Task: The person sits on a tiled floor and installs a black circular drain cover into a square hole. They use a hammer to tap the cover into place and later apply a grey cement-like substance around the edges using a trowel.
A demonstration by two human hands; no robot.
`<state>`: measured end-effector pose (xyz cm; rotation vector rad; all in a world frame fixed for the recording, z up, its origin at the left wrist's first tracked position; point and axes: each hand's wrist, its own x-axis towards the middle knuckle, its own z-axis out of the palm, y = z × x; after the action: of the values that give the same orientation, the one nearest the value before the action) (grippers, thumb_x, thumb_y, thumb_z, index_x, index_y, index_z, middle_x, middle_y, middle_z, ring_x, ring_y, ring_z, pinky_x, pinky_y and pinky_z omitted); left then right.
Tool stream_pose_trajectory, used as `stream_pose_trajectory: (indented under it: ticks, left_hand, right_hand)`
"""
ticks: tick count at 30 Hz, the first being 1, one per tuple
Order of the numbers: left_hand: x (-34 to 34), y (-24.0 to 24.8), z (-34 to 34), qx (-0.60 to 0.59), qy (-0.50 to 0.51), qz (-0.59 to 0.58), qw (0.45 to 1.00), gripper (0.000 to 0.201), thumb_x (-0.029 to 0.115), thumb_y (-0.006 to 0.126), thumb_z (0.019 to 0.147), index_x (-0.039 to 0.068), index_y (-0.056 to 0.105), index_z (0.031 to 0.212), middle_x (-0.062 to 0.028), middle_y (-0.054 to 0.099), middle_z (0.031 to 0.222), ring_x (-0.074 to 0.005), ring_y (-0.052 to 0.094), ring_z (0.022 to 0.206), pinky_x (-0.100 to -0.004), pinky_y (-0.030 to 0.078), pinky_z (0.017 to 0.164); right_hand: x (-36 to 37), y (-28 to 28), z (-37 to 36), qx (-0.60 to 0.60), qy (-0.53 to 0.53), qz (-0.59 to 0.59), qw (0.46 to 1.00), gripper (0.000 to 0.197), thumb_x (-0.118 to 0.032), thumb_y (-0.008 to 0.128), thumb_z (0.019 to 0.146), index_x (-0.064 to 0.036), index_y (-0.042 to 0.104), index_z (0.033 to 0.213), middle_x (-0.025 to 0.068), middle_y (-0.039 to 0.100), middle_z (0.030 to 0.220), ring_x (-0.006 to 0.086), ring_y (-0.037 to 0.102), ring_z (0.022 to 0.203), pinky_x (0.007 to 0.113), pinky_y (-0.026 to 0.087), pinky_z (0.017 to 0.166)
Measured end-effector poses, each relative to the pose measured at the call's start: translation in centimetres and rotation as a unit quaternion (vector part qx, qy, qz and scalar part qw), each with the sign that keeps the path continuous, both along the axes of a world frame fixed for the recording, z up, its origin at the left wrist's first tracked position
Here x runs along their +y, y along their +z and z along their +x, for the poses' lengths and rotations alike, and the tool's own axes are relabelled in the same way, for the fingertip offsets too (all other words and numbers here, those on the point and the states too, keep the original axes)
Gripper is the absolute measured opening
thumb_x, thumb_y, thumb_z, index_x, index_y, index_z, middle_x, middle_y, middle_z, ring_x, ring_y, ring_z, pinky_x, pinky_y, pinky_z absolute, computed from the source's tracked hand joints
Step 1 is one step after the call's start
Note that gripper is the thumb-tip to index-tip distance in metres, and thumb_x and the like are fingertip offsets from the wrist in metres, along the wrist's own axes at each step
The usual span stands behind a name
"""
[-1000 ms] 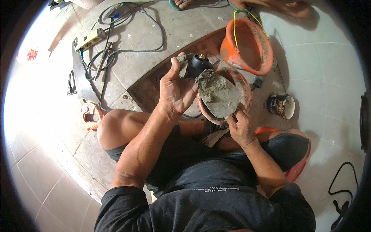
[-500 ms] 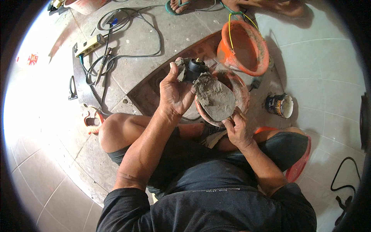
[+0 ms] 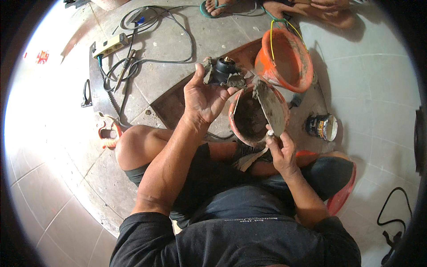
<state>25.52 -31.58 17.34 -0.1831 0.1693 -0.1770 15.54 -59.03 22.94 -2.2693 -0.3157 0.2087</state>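
My left hand (image 3: 202, 104) is raised, its fingers under a black round fitting (image 3: 225, 70) with a brass tip on top. Grey mortar (image 3: 235, 81) clings to the fitting's sides. In my right hand (image 3: 283, 153) is the handle of a trowel (image 3: 275, 115), its mortar-smeared blade turned nearly on edge, pointing up and away. Below the blade, between my hands, stands an orange bucket (image 3: 232, 123) holding grey mortar. The fingers under the fitting are partly hidden.
A larger orange bucket (image 3: 262, 57) with a yellow handle stands beyond. A small black tub (image 3: 315, 127) lies at right. At left are a power strip (image 3: 106, 48), looped cables (image 3: 192, 42) and a handsaw (image 3: 109, 133). Another person's sandalled foot (image 3: 213, 8) is at the far edge.
The trowel has moved right, away from the fitting, and its blade has tilted from nearly flat to edge-on. More mortar now sits against the fitting's near side. My left hand stays nearly in place.
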Motion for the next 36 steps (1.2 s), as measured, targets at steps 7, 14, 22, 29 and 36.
stream_pose_trajectory:
  ticks: [7, 14, 22, 29, 36]
  left_hand:
    - [0.2, 0.0, 0.1, -0.011, 0.031, 0.046, 0.998, 0.043, 0.047, 0.051, 0.104, 0.013, 0.056, 0.130, -0.0193, 0.058, 0.136, -0.0417, 0.053, 0.128, -0.0667, 0.035, 0.110]
    - [5.5, 1.7, 1.6, -0.078, 0.098, 0.106, 0.986, 0.053, 0.044, 0.048, 0.104, 0.004, 0.051, 0.137, -0.0250, 0.057, 0.137, -0.0474, 0.050, 0.131, -0.0651, 0.035, 0.113]
    - [7.9, 2.9, 1.0, -0.076, 0.154, 0.081, 0.982, 0.063, 0.048, 0.056, 0.101, -0.004, 0.051, 0.135, -0.0278, 0.060, 0.130, -0.0456, 0.054, 0.126, -0.0651, 0.038, 0.111]
    - [10.1, 2.7, 1.2, -0.053, 0.168, 0.096, 0.980, 0.067, 0.051, 0.058, 0.099, -0.005, 0.048, 0.137, -0.0278, 0.060, 0.130, -0.0457, 0.056, 0.123, -0.0663, 0.041, 0.108]
    - [11.6, 2.3, 0.9, -0.028, 0.209, 0.063, 0.976, 0.050, 0.042, 0.062, 0.100, 0.003, 0.055, 0.130, -0.0214, 0.066, 0.122, -0.0416, 0.061, 0.118, -0.0655, 0.043, 0.105]
  right_hand:
    - [1.0, 1.6, -0.3, 0.050, 0.015, -0.043, 0.998, 0.015, -0.011, 0.064, 0.095, 0.0026, 0.062, 0.099, 0.0157, 0.061, 0.091, 0.0289, 0.061, 0.083, 0.040, 0.048, 0.081]
    - [-1.3, 2.9, 3.1, 0.273, -0.101, -0.223, 0.930, 0.023, -0.012, 0.062, 0.096, 0.0057, 0.066, 0.110, 0.0161, 0.072, 0.088, 0.0282, 0.073, 0.081, 0.040, 0.055, 0.071]
    - [9.4, -1.6, 5.6, -0.041, 0.157, -0.149, 0.975, 0.026, -0.007, 0.068, 0.089, 0.0000, 0.069, 0.114, 0.0190, 0.068, 0.103, 0.0368, 0.068, 0.093, 0.042, 0.053, 0.081]
    - [18.6, -19.8, 8.8, 0.023, -0.110, -0.217, 0.970, 0.045, -0.017, 0.076, 0.085, -0.0069, 0.063, 0.127, 0.0200, 0.065, 0.119, 0.0359, 0.060, 0.114, 0.047, 0.046, 0.102]
    - [18.3, -23.7, 8.5, -0.021, -0.087, -0.254, 0.963, 0.043, -0.006, 0.076, 0.082, -0.0057, 0.065, 0.124, 0.0183, 0.055, 0.125, 0.0385, 0.050, 0.123, 0.048, 0.039, 0.106]
